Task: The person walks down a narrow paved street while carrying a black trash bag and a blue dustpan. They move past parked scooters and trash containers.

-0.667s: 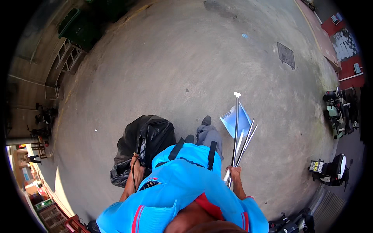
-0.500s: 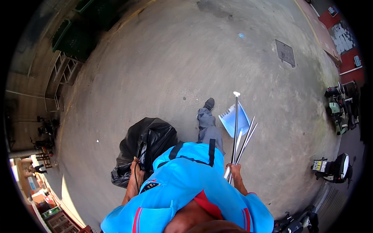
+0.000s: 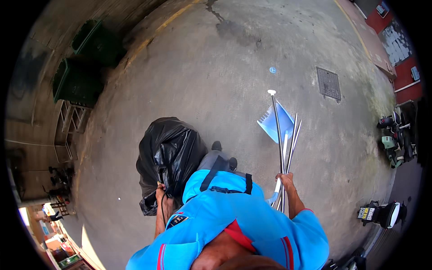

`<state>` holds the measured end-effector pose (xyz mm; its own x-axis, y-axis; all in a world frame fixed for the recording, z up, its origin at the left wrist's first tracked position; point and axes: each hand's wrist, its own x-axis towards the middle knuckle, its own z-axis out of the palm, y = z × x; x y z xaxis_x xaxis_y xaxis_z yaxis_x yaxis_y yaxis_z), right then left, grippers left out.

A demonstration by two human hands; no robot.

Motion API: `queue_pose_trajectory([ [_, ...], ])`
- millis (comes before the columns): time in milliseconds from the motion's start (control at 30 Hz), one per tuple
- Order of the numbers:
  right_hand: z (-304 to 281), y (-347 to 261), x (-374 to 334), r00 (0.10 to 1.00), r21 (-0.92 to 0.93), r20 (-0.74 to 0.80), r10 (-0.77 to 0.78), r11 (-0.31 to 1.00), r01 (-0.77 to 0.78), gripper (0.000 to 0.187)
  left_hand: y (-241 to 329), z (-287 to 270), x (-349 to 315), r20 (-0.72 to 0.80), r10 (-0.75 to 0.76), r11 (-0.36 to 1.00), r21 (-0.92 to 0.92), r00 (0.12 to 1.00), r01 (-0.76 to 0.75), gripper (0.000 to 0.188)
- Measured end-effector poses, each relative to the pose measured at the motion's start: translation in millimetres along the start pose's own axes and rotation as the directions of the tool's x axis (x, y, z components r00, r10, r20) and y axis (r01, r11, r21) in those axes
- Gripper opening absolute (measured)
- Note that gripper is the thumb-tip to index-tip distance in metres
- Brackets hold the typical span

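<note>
A large, full black garbage bag [image 3: 168, 146] hangs at my left side, close to my leg. My left hand [image 3: 163, 194] is closed on its gathered top, and a dark cord loops by the wrist. My right hand [image 3: 286, 179] is wrapped round a bundle of long poles [image 3: 294, 139], held out in front of me on the right. Among them is a blue dustpan [image 3: 271, 122] with a toothed edge, its pan at the far end. One dark pole ends in a white tip [image 3: 271, 92]. What the other poles belong to cannot be made out.
Two green wheeled bins [image 3: 74, 83] and a metal frame [image 3: 69, 128] line the left wall. A grated cover [image 3: 329, 83] lies in the concrete ahead on the right. Parked scooters [image 3: 381, 215] stand along the right edge.
I have stepped forward; the bins, grated cover and blue floor mark are lower in view. The bag and pole bundle sit slightly higher in view, the right hand farther right. Both grips are unchanged.
</note>
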<state>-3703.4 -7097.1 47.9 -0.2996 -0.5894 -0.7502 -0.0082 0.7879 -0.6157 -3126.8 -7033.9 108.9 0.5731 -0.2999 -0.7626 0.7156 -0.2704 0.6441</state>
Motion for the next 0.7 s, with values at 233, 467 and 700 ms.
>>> queue_pose_trajectory([
  [233,-2,-128,100,0.999,-0.108,-0.041,-0.035,0.994,0.03,0.011,47,220,0,0.151,-0.073,0.997,-0.01,0.986,0.075,0.026],
  [467,4,-225,153,0.988,-0.028,-0.136,0.074,0.997,-0.078,0.011,97,433,13,0.13,-0.266,0.961,-0.048,0.955,0.274,0.032],
  [700,43,-324,226,0.973,0.104,-0.137,0.186,0.979,-0.172,0.011,116,570,47,0.07,0.092,0.862,0.495,0.993,-0.114,0.031],
])
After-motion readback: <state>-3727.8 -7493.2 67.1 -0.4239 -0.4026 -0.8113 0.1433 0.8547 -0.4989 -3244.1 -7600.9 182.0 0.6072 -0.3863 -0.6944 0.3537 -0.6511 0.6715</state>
